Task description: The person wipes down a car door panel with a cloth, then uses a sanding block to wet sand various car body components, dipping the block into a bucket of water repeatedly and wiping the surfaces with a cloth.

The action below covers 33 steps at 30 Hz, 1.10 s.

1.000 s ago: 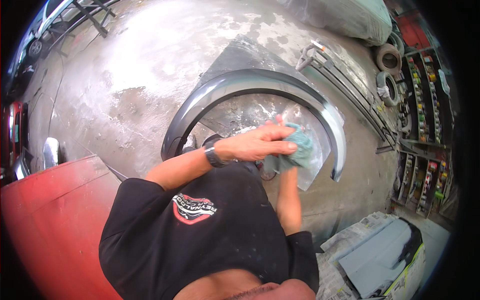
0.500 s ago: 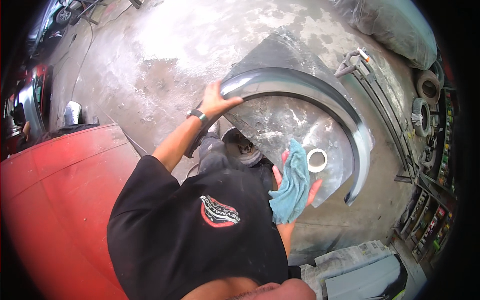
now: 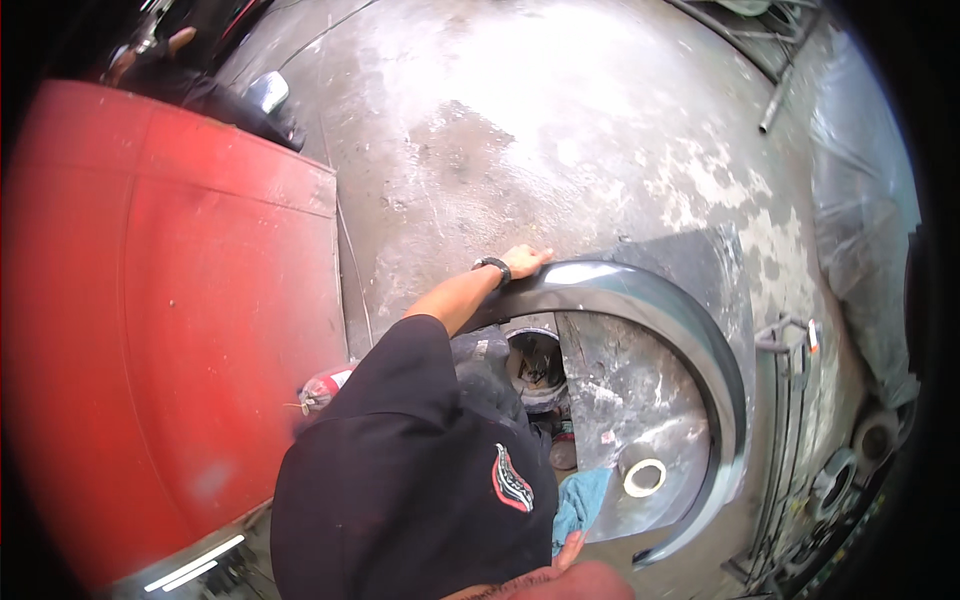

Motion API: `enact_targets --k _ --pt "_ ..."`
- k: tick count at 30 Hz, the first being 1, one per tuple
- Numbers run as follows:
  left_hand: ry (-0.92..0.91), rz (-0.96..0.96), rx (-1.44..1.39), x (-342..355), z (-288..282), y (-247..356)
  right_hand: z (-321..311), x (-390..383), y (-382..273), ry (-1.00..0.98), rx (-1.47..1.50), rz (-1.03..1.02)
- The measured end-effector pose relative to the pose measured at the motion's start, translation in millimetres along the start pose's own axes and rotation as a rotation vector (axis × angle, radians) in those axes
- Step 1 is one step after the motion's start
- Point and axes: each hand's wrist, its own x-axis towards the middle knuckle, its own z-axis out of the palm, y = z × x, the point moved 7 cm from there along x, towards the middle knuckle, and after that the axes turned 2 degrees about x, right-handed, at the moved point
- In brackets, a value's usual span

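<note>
My left hand (image 3: pixel 527 261) is closed over the upper end of a dark, glossy curved wheel arch flare (image 3: pixel 690 325). A black band circles that wrist. The flare bends in a wide arc over a grey, paint-stained panel (image 3: pixel 605 395). Low in view, my right hand (image 3: pixel 570 551) holds a blue cloth (image 3: pixel 583 500) near my shirt; most of that hand is hidden. A pale roll of tape (image 3: pixel 628 484) sits on the panel, inside the arc.
At left stands a large red car panel (image 3: pixel 230 330), with another person's arm (image 3: pixel 165 70) beyond it. A round bucket-like container (image 3: pixel 535 370) is by my legs. A metal stand (image 3: pixel 785 420) and a plastic-wrapped bulky object (image 3: pixel 865 240) lie at right.
My view has swung left, so the scene sits further right and lower. My left hand has closed further on the flare. The cloth and right hand have dropped toward the lower edge.
</note>
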Motion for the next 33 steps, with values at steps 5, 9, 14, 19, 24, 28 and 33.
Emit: enact_targets --k 5,9,14,19,24,28,33 --pt "0.022 0.116 -0.05 -35 -16 47 26 32 -5 -0.103 0.916 0.215" --pt "0.063 0.104 -0.273 -77 -39 80 25 84 -105 -0.183 0.62 -0.322" --pt "0.088 0.22 -0.222 -158 -86 130 67 126 -245 0.139 -0.105 -1.11" --pt "0.289 0.44 -0.346 -239 -83 194 159 145 -277 0.171 -0.536 -1.441" --pt "0.415 0.471 -0.187 -251 -94 174 100 190 -296 0.229 -0.533 -1.247" --pt "0.453 0.49 -0.246 -273 -93 186 -1 267 -304 0.272 -0.64 -0.883" --pt "0.463 0.432 -0.3 -288 -90 193 -152 352 -240 0.359 -0.514 -0.545"
